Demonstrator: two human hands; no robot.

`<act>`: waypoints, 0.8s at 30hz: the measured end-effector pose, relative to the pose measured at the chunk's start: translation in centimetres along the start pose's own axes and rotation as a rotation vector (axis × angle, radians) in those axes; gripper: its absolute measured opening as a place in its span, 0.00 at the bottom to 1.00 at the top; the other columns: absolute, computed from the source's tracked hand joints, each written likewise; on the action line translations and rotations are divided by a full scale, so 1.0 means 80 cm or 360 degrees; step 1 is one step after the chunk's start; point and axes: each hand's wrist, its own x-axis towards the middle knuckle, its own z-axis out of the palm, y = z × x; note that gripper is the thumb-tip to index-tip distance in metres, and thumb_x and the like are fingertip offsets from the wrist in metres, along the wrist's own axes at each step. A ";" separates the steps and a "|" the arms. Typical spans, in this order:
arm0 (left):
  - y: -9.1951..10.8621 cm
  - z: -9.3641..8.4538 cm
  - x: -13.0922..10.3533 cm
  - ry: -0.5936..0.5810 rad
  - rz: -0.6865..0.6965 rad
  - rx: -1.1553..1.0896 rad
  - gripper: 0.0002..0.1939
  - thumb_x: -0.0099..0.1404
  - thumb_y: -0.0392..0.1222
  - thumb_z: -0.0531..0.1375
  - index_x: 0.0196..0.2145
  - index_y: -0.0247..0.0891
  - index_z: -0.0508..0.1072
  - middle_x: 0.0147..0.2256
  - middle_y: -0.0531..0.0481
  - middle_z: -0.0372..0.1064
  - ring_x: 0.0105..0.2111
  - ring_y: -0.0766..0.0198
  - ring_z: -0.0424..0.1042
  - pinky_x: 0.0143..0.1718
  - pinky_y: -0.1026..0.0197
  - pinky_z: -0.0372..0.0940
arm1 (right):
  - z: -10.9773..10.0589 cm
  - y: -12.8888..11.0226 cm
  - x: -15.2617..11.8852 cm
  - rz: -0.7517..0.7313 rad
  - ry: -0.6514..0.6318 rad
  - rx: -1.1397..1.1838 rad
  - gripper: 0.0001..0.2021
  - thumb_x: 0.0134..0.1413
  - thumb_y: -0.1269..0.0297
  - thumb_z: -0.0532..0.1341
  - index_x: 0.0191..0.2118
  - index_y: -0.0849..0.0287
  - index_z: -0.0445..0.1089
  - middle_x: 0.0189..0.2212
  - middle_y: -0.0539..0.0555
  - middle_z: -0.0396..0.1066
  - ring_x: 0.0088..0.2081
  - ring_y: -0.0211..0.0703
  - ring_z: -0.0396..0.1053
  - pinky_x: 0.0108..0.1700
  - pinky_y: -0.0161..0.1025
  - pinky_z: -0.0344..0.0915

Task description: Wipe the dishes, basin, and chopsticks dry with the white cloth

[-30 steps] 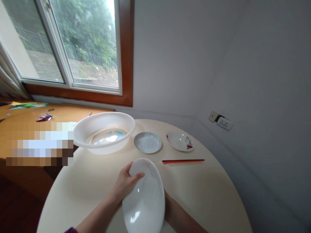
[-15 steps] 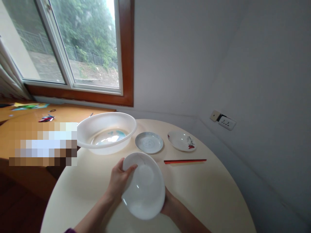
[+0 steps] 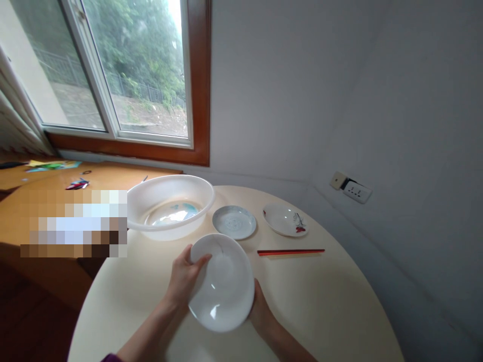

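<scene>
A white plate point(image 3: 224, 286), tilted with its inner face toward me, is held above the table between both hands. My left hand point(image 3: 184, 274) grips its left edge, thumb on the inner face and fingers hidden behind. At the right edge is my right hand point(image 3: 260, 306), closed on the plate with most of its fingers out of sight behind it. Just beyond the plate lies a small grey-blue patterned plate point(image 3: 234, 222). To its right is a white dish with a red and black print point(image 3: 286, 220). A pair of red chopsticks point(image 3: 290, 252) rests in front of that dish.
A large translucent white basin point(image 3: 169, 229) stands at the back left of the round table point(image 3: 328, 306). Beyond the table's left edge is a wooden desk point(image 3: 109, 176) with papers and small items. A wall with a socket point(image 3: 357, 192) rises behind on the right.
The white plate has turned slightly in my hands, its near edge rising a little. More of my right hand shows beside it. The whole view has shifted slightly.
</scene>
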 end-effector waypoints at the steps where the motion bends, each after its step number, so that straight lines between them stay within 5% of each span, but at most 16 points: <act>1: 0.000 0.000 0.001 -0.0004 0.0005 0.0004 0.18 0.49 0.52 0.64 0.32 0.36 0.70 0.28 0.50 0.72 0.28 0.60 0.70 0.26 0.62 0.64 | 0.002 -0.005 0.000 0.0013 -0.0021 -0.0001 0.26 0.35 0.38 0.61 0.17 0.61 0.67 0.14 0.50 0.65 0.21 0.40 0.59 0.26 0.38 0.61; 4: 0.000 0.001 0.001 -0.0043 0.0012 -0.0002 0.18 0.48 0.51 0.64 0.32 0.35 0.71 0.29 0.49 0.73 0.29 0.59 0.71 0.28 0.62 0.65 | 0.008 -0.022 -0.004 -0.0079 -0.0175 -0.0052 0.24 0.34 0.41 0.63 0.17 0.62 0.67 0.15 0.50 0.65 0.20 0.38 0.58 0.25 0.37 0.57; 8: -0.002 0.010 -0.005 -0.0156 -0.0041 -0.0083 0.18 0.49 0.50 0.64 0.33 0.35 0.71 0.29 0.49 0.73 0.29 0.59 0.71 0.29 0.61 0.65 | 0.009 -0.036 -0.011 -0.0214 -0.0103 -0.0035 0.20 0.33 0.46 0.67 0.18 0.61 0.65 0.14 0.48 0.63 0.20 0.37 0.57 0.23 0.35 0.54; 18: -0.009 0.015 -0.009 -0.0215 -0.0019 -0.0116 0.15 0.52 0.49 0.62 0.33 0.36 0.69 0.30 0.50 0.73 0.30 0.59 0.71 0.30 0.61 0.65 | 0.013 -0.039 -0.010 0.0060 -0.0422 0.0222 0.27 0.39 0.39 0.60 0.37 0.57 0.73 0.30 0.54 0.73 0.36 0.50 0.68 0.42 0.46 0.63; 24: -0.013 0.018 -0.008 -0.0206 0.0039 -0.0109 0.15 0.54 0.49 0.61 0.34 0.36 0.69 0.31 0.50 0.72 0.31 0.59 0.70 0.32 0.61 0.65 | -0.003 -0.031 0.009 -0.0191 -0.0155 -0.0044 0.22 0.35 0.43 0.64 0.28 0.59 0.72 0.24 0.52 0.72 0.30 0.46 0.67 0.38 0.44 0.65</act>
